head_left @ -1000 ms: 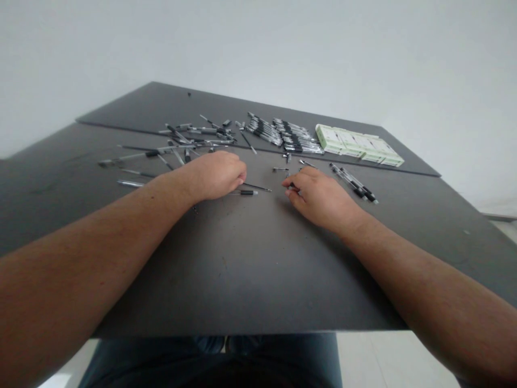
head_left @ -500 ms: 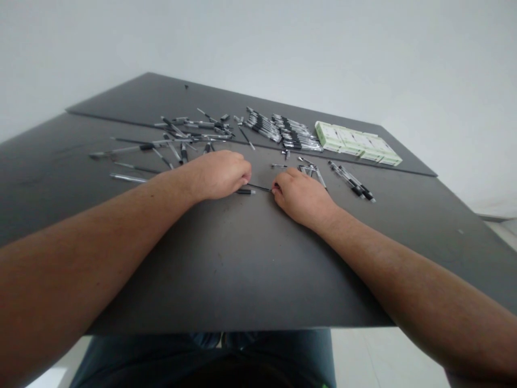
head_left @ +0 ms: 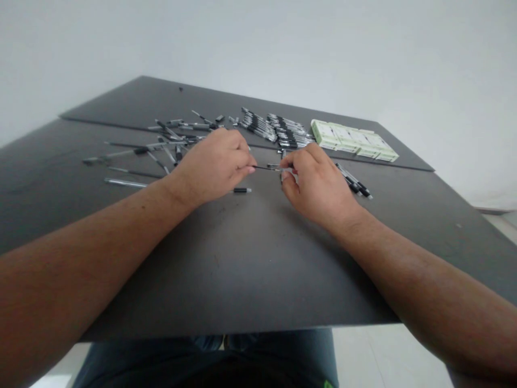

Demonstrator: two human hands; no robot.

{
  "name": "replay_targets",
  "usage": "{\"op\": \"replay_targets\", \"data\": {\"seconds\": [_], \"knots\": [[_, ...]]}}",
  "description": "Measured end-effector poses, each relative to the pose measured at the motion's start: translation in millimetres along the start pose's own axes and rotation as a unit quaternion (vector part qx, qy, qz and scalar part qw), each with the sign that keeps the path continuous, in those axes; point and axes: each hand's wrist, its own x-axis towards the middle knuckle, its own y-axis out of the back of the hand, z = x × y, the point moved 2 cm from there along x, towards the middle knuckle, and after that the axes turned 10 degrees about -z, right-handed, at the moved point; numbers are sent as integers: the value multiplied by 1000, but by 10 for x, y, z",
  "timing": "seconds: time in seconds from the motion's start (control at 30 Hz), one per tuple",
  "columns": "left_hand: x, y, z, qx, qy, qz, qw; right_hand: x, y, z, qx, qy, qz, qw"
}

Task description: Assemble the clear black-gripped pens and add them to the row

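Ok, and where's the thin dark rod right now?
In the head view, just right of centre, the thin dark rod is pinched by the left hand and points toward the right hand; whether they touch is unclear.

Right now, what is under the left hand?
A pen pokes its black section out from beneath the left hand; its other end, and anything else there, is covered.

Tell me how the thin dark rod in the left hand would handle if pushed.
The thin dark rod is probably light, being so slender. It seems fairly stiff, running straight out from the left hand with no visible sag. On the flat table it might roll, though its cross-section is too small to tell.
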Motion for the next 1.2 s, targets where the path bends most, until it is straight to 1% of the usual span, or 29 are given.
{"op": "replay_targets", "data": {"seconds": [0.07, 0.1, 0.2, 0.3, 0.37, 0.43, 0.57, 0.67, 0.73, 0.8, 0.9, 1.0, 1.1, 1.2], "knots": [[-48, 82, 38, -28, 35, 54, 998, -69, 95, 76, 55, 4, 13, 998], [-74, 117, 70, -42, 49, 73, 995, -100, 128, 111, 80, 9, 4, 997], [-142, 181, 200, -80, 73, 112, 988, -160, 180, 157, 136, 21, -29, 990], [-176, 186, 316, -122, 99, 149, 976, -166, 172, 125, 187, 14, -54, 981], [-173, 160, 355, -154, 111, 152, 970, -158, 153, 101, 231, 2, -70, 970], [-161, 130, 363, -177, 117, 143, 967, -152, 153, 101, 260, -8, -67, 963], [-153, 94, 328, -188, 134, 141, 963, -151, 206, 174, 279, -30, -3, 960], [-163, 73, 297, -198, 150, 150, 957, -155, 231, 227, 355, -51, 49, 932], [-169, 58, 282, -203, 152, 150, 956, -152, 230, 229, 397, -60, 65, 913], [-173, 47, 271, -208, 152, 153, 954, -142, 215, 209, 420, -66, 54, 903], [-178, 41, 255, -232, 162, 161, 946, -123, 160, 179, 448, -60, 11, 892], [-171, 29, 240, -271, 180, 162, 932, -113, 87, 192, 454, -59, -9, 889], [-151, -11, 212, -328, 195, 179, 907, -114, 27, 229, 457, -68, -2, 887], [-120, -68, 178, -391, 195, 212, 874, -114, 0, 249, 461, -74, 2, 884]]}}
